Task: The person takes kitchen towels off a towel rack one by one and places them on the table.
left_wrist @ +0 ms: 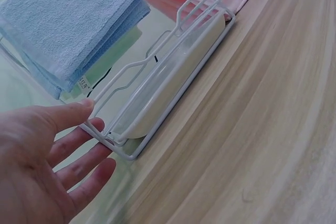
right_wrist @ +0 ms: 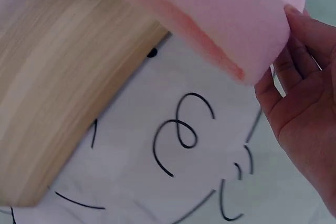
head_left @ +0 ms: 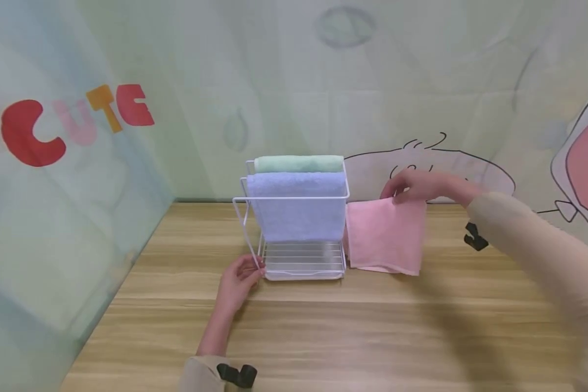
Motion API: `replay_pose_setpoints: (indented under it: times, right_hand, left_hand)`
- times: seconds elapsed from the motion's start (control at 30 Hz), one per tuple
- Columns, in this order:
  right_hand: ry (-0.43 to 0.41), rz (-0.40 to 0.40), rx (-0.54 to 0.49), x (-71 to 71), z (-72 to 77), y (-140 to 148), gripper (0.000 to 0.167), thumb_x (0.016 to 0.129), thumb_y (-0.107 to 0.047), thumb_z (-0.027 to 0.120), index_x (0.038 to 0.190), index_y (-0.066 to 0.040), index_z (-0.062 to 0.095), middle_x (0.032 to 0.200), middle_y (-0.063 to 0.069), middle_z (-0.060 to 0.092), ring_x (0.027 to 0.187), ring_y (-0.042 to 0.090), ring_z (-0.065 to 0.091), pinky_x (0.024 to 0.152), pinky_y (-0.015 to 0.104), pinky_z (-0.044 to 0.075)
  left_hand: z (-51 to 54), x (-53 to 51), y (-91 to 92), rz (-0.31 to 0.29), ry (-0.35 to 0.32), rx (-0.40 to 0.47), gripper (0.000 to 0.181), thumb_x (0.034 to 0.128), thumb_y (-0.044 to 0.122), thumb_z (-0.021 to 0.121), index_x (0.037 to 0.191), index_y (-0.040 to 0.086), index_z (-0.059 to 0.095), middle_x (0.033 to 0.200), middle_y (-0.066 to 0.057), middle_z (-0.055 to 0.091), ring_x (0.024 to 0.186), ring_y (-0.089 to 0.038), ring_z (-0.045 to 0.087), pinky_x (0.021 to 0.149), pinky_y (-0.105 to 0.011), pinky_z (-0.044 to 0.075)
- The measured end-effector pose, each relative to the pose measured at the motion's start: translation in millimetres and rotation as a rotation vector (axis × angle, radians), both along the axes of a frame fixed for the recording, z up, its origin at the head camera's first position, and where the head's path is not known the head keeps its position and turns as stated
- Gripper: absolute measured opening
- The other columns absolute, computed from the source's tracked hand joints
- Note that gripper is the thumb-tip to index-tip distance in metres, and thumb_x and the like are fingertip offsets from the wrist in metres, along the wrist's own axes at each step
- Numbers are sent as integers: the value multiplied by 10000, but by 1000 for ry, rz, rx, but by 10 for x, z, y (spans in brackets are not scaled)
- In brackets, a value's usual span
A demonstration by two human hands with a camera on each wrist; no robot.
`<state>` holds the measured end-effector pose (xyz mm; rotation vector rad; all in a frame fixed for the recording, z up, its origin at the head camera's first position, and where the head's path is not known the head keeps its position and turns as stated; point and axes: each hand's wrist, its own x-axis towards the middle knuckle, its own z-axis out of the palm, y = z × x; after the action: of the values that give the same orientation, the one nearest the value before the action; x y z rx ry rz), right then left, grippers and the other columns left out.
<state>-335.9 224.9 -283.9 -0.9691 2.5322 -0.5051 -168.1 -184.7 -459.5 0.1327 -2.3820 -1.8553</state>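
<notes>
A white wire rack [head_left: 294, 198] stands on the table, with a blue towel [head_left: 299, 212] over its middle bar and a green towel [head_left: 299, 163] over the rear one. My left hand [head_left: 235, 283] pinches the rack's lower left front corner; in the left wrist view thumb and forefinger of that hand [left_wrist: 58, 156] meet on the white wire. Right of the rack, my right hand [head_left: 416, 185] holds a folded pink towel [head_left: 386, 237] by its top edge, and the cloth hangs down. In the right wrist view, the thumb of the hand [right_wrist: 310, 72] presses on the pink cloth [right_wrist: 226, 14].
The rack has a white tray [head_left: 304, 276] at its base. Beneath everything is a wood-grain table [head_left: 294, 337], with a printed curtain [head_left: 284, 98] behind its back edge and at the left. Black clips are on both sleeves.
</notes>
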Motion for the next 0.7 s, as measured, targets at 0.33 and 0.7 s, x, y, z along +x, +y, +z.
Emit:
replay_pose_setpoints:
  times: [0.33, 0.7]
  right_hand:
    - [73, -109, -64, -266, -493, 28, 288, 933, 9, 570, 1176, -80, 697, 1103, 116, 703, 1005, 240, 603, 834, 328, 525]
    - [73, -289, -83, -344, -710, 93, 296, 962, -11, 536, 1195, -109, 691, 1193, 152, 676, 1083, 302, 582, 876, 415, 547]
  left_hand:
    - [-17, 17, 8, -14, 1, 26, 320, 869, -33, 683, 1180, -53, 611, 1165, -280, 675, 915, -93, 685, 711, -231, 577]
    - [-26, 23, 57, -23, -1, 24, 313, 863, -32, 694, 1166, -54, 619, 1144, -265, 688, 898, -63, 675, 694, -209, 563]
